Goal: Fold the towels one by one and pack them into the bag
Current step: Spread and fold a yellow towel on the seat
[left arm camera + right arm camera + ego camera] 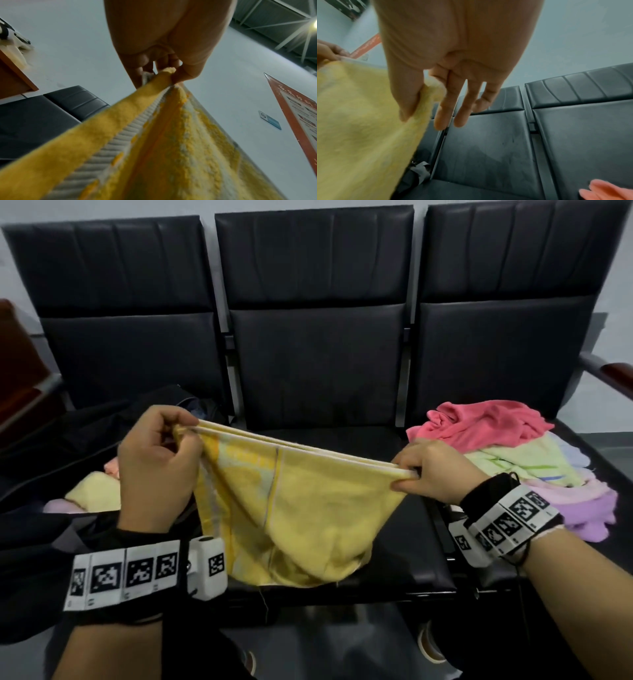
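Black padded seats [318, 392] in a row against a pale wall. Yellow towel [301, 508], doubled, held up above the middle seat, lower part sagging to the cushion. Left hand [156, 463] fingers curled, pinching one top corner; right hand [428, 470] pinches the other between thumb and forefinger, other fingers [443, 108] extended. Bag [68, 446] open on left seat, towels inside. Towel pile [513, 460] on right seat.

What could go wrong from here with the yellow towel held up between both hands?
1. The right hand pinches the yellow towel with thumb and one finger only; other fingers hang free, so that end could slip.
2. The doubled top edges look slightly uneven, so the fold may come out crooked.
3. The sagging towel bottom may drag on the black seat.
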Demonstrator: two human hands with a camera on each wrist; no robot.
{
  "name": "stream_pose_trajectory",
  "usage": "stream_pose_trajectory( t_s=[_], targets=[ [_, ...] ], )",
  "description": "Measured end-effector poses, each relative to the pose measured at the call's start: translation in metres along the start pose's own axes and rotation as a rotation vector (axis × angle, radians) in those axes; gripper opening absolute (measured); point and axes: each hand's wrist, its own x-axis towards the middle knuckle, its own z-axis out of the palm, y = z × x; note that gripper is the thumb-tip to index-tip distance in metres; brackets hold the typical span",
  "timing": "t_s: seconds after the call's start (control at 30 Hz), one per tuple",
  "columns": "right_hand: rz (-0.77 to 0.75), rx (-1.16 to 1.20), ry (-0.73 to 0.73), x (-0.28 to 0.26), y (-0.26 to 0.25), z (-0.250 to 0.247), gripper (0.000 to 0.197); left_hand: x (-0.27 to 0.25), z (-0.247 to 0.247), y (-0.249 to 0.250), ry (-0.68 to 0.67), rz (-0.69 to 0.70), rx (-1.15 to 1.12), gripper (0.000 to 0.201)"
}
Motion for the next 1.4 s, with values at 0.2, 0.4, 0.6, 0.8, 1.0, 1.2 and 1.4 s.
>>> stream_pose_trajectory(
  t_s=[0.2,0.4,0.6,0.8,1.0,1.2,1.4],
  targets=[
    [0.028,0.225,0.172,-0.005,-0.005,-0.004,0.012,0.005,-0.001,-0.006,0.026,-0.046,0.014,0.022],
    [0.009,0.283,0.306,-0.001,-0.005,-0.026,0.014,0.017,-0.006,-0.014,0.053,-0.053,0.072,0.021],
    [0.050,0.495,0.641,0.007,-0.019,-0.056,0.008,0.029,-0.006,-0.009,0.085,-0.037,0.084,0.019],
    [0.097,0.406,0.575,0.004,-0.027,-0.066,0.011,0.031,-0.011,-0.001,0.116,-0.062,0.068,0.019],
    [0.051,0.437,0.660,-0.011,-0.042,-0.074,0.010,0.029,-0.022,0.016,0.111,-0.084,0.018,0.027],
    [-0.097,0.414,0.939,-0.019,-0.056,-0.113,0.040,0.044,-0.044,0.045,0.270,0.057,-0.107,0.032],
    [0.174,0.419,0.694,0.018,-0.038,-0.091,0.024,0.051,-0.002,0.005,0.001,-0.179,0.108,0.022]
  ],
)
